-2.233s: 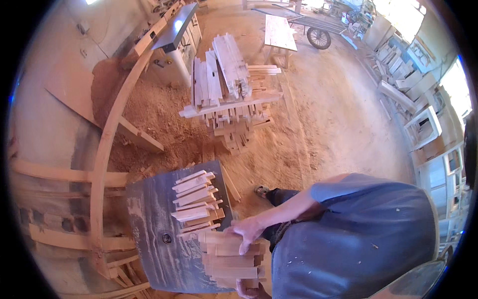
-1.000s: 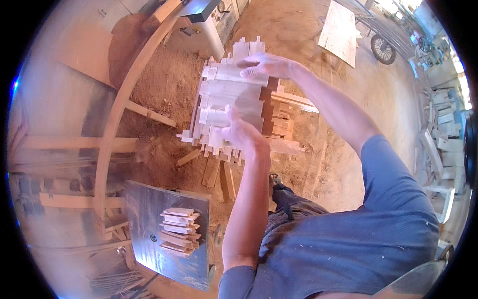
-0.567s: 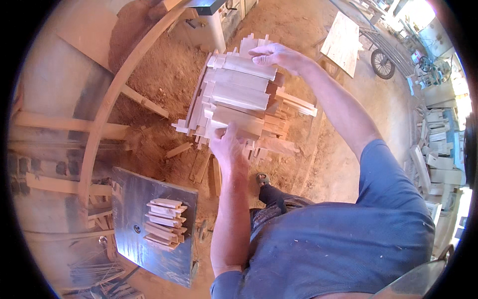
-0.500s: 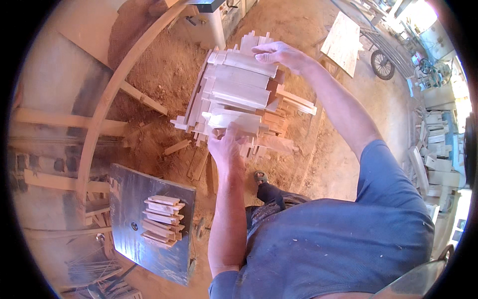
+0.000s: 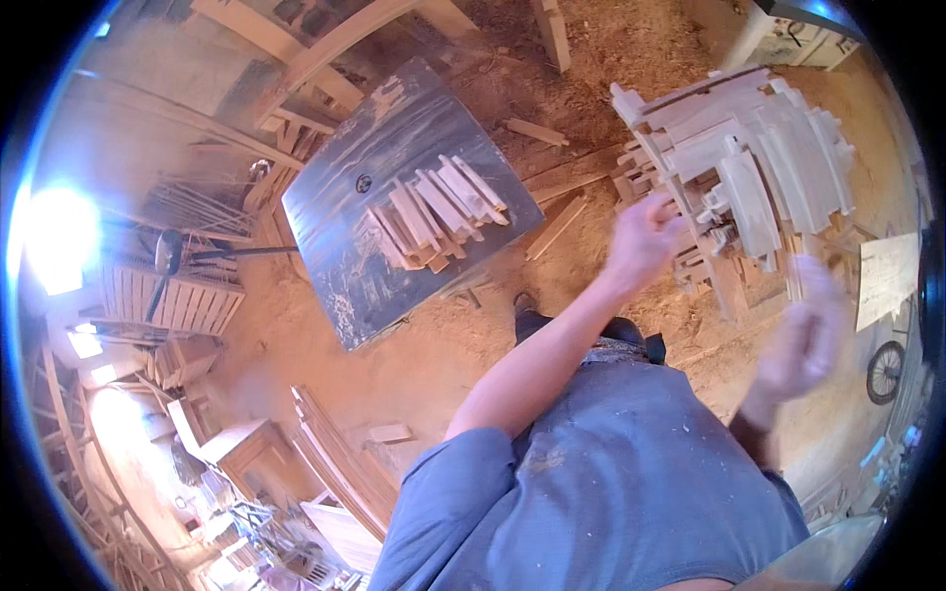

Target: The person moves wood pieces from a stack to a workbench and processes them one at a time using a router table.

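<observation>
A pile of pale, profiled wooden pieces [image 5: 808,148] lies at the upper right, stacked in layers with uneven ends. At its near left edge is my left hand [image 5: 645,241], its fingers against or just beside the wood; their tips are smeared and partly lost against the pieces, so any grip is unclear. Below the pile's near right end, my right hand [image 5: 806,335] is blurred by motion, and I cannot make out its fingers. One lighter piece [image 5: 751,197] sits across the pile close to both hands.
A dark metal-topped table [image 5: 335,227] stands to the left, carrying a row of short profiled wood pieces [image 5: 434,212]. Loose offcuts [image 5: 557,229] lie on the sawdust-covered floor. Long boards [image 5: 335,458] lean at the lower left. A spoked wheel [image 5: 885,372] is at the far right.
My view has swung left, so the pile now appears at the right and the metal table nearer the middle. My right hand has come from the pile's far end to its near side.
</observation>
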